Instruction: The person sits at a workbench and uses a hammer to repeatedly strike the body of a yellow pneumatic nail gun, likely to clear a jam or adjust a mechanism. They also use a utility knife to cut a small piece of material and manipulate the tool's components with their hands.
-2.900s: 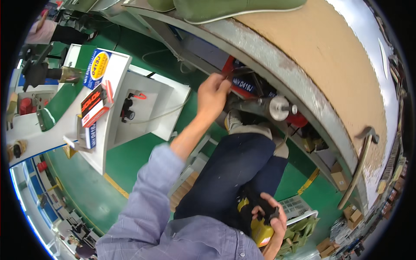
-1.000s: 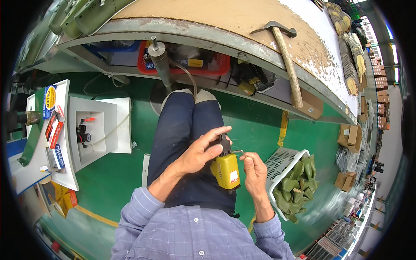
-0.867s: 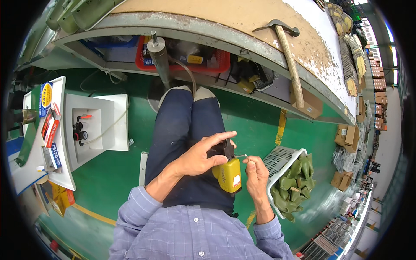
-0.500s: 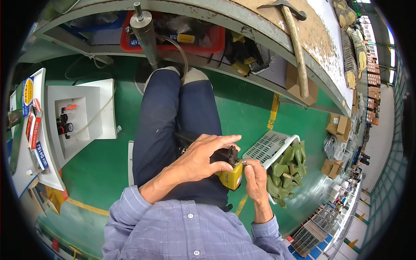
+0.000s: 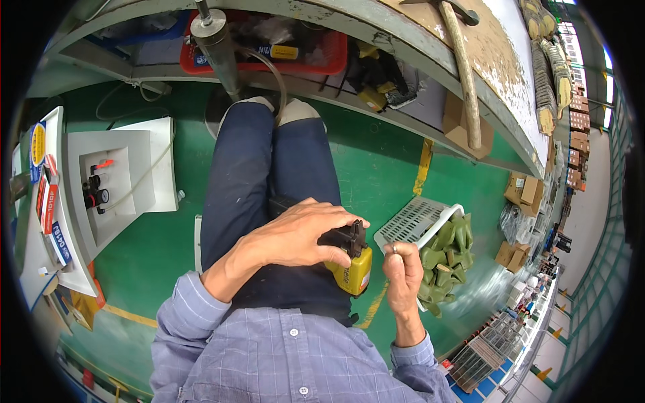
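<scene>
Drill (image 5: 349, 258), yellow-black, rests on your lap under bench (image 5: 497, 60). Left hand (image 5: 302, 235) wraps its black top; right hand (image 5: 401, 269) pinches small metal bit (image 5: 394, 248) just beside. Tool likely heavy, rigid, hard-shelled; grip body firmly. Bit tiny, slippery.

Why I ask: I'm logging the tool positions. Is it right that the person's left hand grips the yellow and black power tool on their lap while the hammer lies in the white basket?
Not quite. The head view shows the left hand gripping the yellow and black power tool on the lap, but the hammer lies on the workbench. The white basket holds green pieces.
</scene>
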Demonstrator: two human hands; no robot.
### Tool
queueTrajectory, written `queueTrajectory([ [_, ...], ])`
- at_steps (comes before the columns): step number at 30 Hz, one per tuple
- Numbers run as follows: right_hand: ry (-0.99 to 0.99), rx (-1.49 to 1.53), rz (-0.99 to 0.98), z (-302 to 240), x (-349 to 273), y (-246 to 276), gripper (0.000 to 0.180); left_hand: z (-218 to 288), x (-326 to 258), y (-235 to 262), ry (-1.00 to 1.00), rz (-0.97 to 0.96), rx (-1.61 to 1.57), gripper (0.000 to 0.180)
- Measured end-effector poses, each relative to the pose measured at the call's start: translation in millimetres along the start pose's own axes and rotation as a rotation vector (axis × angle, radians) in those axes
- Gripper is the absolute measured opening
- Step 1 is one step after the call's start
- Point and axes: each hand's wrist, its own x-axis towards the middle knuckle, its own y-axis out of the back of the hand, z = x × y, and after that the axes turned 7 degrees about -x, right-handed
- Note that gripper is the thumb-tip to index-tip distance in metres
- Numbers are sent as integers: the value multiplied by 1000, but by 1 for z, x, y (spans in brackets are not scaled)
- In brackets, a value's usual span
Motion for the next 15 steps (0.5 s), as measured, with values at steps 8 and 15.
queueTrajectory([
  [8,-85,31,258,-16,-2,-10,28,20,12,-27,21,249,31,48],
  [15,-161,190,310,-7,12,-25,22,26,26,-28,114,426,137,45],
])
